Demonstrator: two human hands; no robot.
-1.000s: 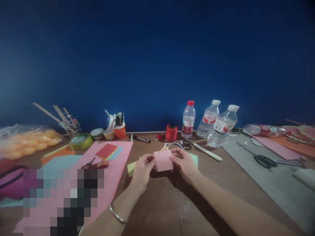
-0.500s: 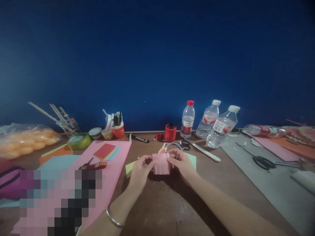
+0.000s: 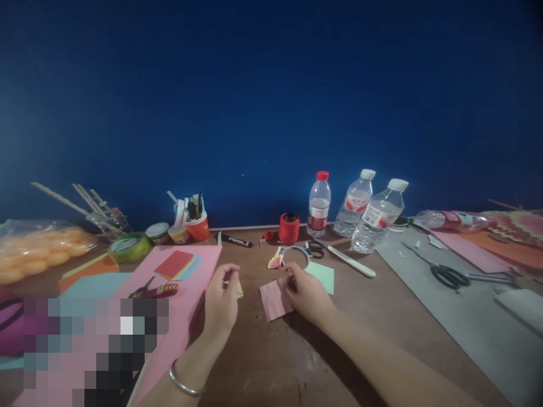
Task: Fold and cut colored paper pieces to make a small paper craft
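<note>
My right hand (image 3: 311, 291) pinches a small pink pleated paper (image 3: 275, 299) by its right side, tilted just over the brown table. To the left, my left hand (image 3: 223, 297) is loosely curled with nothing seen between thumb and fingers. Part of a yellow paper (image 3: 240, 290) shows beside it, the rest hidden behind the hand. Beyond the pink paper lie a small folded paper fan (image 3: 275, 261) in yellow and pink and a roll of tape (image 3: 306, 254). A light green paper (image 3: 322, 277) is partly covered by my right hand.
Along the back stand a red thread spool (image 3: 289, 229), a red-capped bottle (image 3: 319, 206) and two white-capped bottles. A box cutter (image 3: 235, 240), scissors (image 3: 316, 249) and a white stick (image 3: 352, 261) lie nearby. Pink sheets (image 3: 190, 274) are at left, a grey mat (image 3: 418, 299) at right.
My left hand has let go of the pink paper and moved left, over the yellow paper. My right hand keeps the pink paper, now tilted and slightly lower. The view has shifted slightly.
</note>
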